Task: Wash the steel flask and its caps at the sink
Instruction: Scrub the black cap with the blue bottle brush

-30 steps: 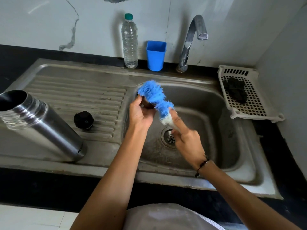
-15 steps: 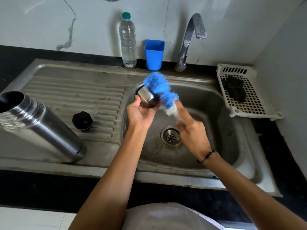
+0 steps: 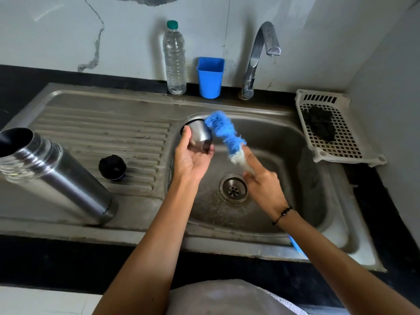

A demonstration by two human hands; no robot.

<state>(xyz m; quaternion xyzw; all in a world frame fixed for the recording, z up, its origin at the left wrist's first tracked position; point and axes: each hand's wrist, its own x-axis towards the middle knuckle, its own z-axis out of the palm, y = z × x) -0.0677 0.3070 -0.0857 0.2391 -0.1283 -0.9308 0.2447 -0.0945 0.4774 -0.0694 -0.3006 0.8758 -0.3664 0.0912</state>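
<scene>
My left hand (image 3: 191, 159) holds a steel cup-shaped cap (image 3: 198, 135) over the left edge of the sink basin (image 3: 284, 160), its open mouth turned away from me. My right hand (image 3: 261, 180) grips the handle of a blue bottle brush (image 3: 223, 131), whose fluffy head lies against the cap's right side. The open steel flask (image 3: 52, 176) stands on the drainboard at the left. A black inner cap (image 3: 112, 167) rests on the drainboard ridges between the flask and the basin.
A clear plastic water bottle (image 3: 174, 60), a blue plastic cup (image 3: 210, 77) and the tap (image 3: 256, 62) line the back wall. A white perforated tray (image 3: 336, 137) with a dark scrubber (image 3: 320, 126) sits right of the basin. The drain (image 3: 233, 189) lies beneath my hands.
The brush head has come out of the steel cap and now lies along its outer right side. The cap has tilted so more of its steel body shows. My right hand shifted slightly right.
</scene>
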